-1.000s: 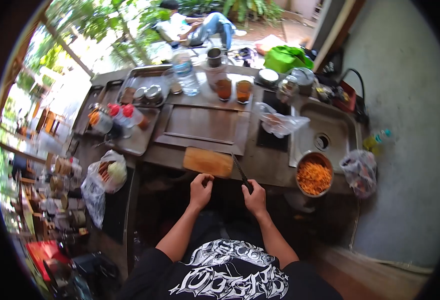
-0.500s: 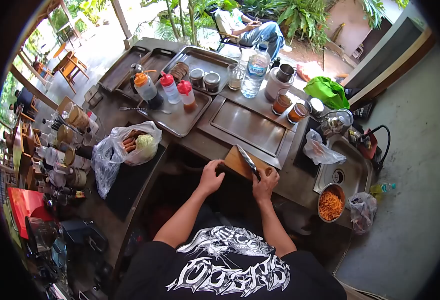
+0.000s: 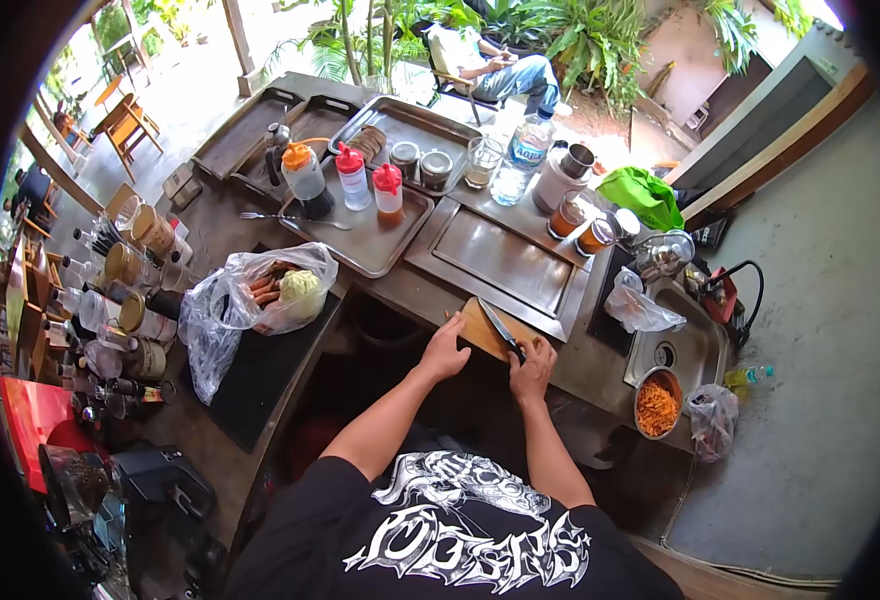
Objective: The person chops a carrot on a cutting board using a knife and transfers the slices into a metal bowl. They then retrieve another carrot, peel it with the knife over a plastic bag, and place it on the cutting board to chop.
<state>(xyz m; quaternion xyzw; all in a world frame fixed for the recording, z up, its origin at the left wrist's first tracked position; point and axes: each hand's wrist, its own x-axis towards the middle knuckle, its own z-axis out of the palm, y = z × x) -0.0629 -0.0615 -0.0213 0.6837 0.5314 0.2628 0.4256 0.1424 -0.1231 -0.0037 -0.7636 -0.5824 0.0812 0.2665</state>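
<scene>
A wooden cutting board lies at the counter's front edge. Across it rests a dark-bladed knife, its black handle under my right hand, whose fingers are closed round the handle and near the board's right end. At the board's left end, my left hand has its fingers apart, with the fingertips by the board's edge. Behind the board is a flat metal panel set in the counter.
A plastic bag of carrots and a pale vegetable lies left. Squeeze bottles stand on a metal tray. Right are a sink, a bowl of shredded orange food and a plastic bag. A person sits outside.
The view has turned left, showing more of the vegetable bag and jars. The knife, earlier held beside the board, now lies over it. My left hand has moved to the board's left end.
</scene>
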